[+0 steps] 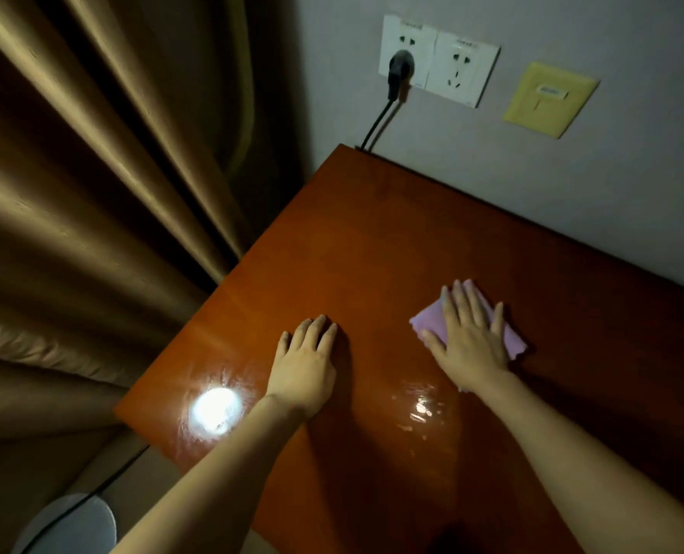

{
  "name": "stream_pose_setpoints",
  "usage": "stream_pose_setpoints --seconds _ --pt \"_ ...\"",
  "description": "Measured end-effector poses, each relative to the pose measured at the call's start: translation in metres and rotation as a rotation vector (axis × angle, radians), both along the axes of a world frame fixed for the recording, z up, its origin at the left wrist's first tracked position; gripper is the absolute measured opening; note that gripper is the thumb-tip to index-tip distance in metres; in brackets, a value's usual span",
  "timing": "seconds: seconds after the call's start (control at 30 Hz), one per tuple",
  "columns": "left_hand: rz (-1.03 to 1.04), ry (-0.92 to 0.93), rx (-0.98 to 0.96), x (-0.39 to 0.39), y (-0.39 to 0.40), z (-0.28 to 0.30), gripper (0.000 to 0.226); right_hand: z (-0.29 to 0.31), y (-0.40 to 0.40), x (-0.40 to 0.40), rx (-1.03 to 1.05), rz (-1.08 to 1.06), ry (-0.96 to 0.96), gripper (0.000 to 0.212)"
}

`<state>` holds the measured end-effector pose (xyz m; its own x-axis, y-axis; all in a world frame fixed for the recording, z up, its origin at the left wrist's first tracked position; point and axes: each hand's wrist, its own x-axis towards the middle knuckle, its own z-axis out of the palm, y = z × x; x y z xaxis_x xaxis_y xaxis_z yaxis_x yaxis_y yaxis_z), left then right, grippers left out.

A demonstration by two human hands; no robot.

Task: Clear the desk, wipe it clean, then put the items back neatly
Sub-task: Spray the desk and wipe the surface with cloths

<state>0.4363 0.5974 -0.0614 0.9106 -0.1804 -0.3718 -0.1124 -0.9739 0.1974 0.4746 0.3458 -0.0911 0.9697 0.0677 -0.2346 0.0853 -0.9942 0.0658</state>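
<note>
Right hand (470, 337) lies flat, fingers straight and spread, pressing a small folded pink-lilac cloth (432, 321) onto the glossy reddish-brown wooden counter (372, 253); grip open, nothing pinched. Cloth sits right of centre on the counter, its edges showing on both sides of the hand. Left hand (306, 359) rests palm-down on bare wood just left of the cloth, apart from it, fingers together and slightly bent, grip open and holding nothing. Wet sheen and bright light reflections show on the near part of the counter, near both wrists. Far wall carries two white sockets (438, 60), a black plug (398, 72) in the left one with its black cable (376, 127) dropping behind the counter's far corner, and a yellow wall plate (548, 99) to the right. Brown pleated curtain (92, 173) hangs at left.
</note>
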Motion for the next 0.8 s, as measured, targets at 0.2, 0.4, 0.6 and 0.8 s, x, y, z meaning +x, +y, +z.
stream_pose_setpoints --seconds 0.2,0.4,0.6,0.8 --pt "-0.011 -0.013 0.021 -0.028 0.006 -0.002 0.060 0.003 0.072 0.021 0.115 -0.234 -0.022 0.080" --pt "-0.005 -0.031 0.059 -0.049 0.013 -0.004 0.061 -0.005 0.072 -0.055 0.100 0.212 -0.010 0.077" --pt "0.016 -0.024 -0.004 -0.063 0.012 -0.001 0.059 -0.002 0.004 -0.064 0.001 0.174 0.023 0.088" --pt "-0.010 -0.044 0.010 -0.092 0.029 -0.007 0.058 0.001 0.075 -0.038 0.109 -0.219 -0.020 0.079"
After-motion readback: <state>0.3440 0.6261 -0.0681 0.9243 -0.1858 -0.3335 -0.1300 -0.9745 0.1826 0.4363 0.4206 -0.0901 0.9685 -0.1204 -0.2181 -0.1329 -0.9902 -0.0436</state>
